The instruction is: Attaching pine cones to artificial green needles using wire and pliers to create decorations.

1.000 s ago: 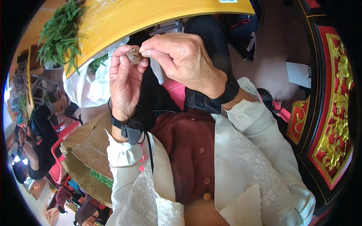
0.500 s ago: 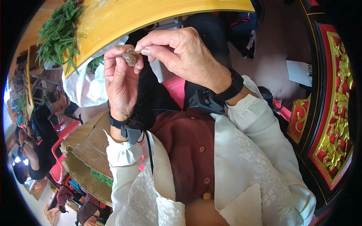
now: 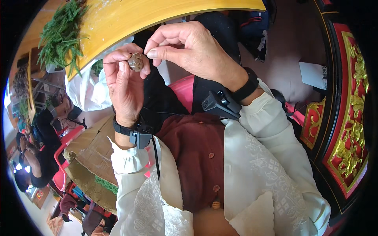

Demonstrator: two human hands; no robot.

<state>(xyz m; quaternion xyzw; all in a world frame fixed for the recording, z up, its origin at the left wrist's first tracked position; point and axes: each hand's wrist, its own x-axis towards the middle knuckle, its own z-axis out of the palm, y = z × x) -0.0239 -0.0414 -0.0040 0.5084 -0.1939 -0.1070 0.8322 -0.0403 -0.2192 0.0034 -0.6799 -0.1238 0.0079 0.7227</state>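
Observation:
Between its thumb and fingers, my left hand (image 3: 126, 90) holds a small roundish bud-like piece (image 3: 136, 62), brownish grey and shiny. A thin dark wire or stem sticks out of that hand toward the left. Just right of the piece, my right hand (image 3: 197, 51) is closed in a pinch, thumb against forefinger. Whatever lies in that pinch is too small to make out. Both hands are raised over my lap, near the front edge of the yellow table (image 3: 157, 13).
Green feathery sprigs (image 3: 59, 37) lie on the table at far left, above a white plastic bag (image 3: 92, 92). An open cardboard box (image 3: 92, 153) with greenery stands at left. People sit beyond it. A carved red-and-gold panel (image 3: 348, 118) rises at right.
My right hand has moved slightly up and right, so a small gap shows between its fingertips and the bud-like piece. My left hand has shifted slightly left, still holding the piece.

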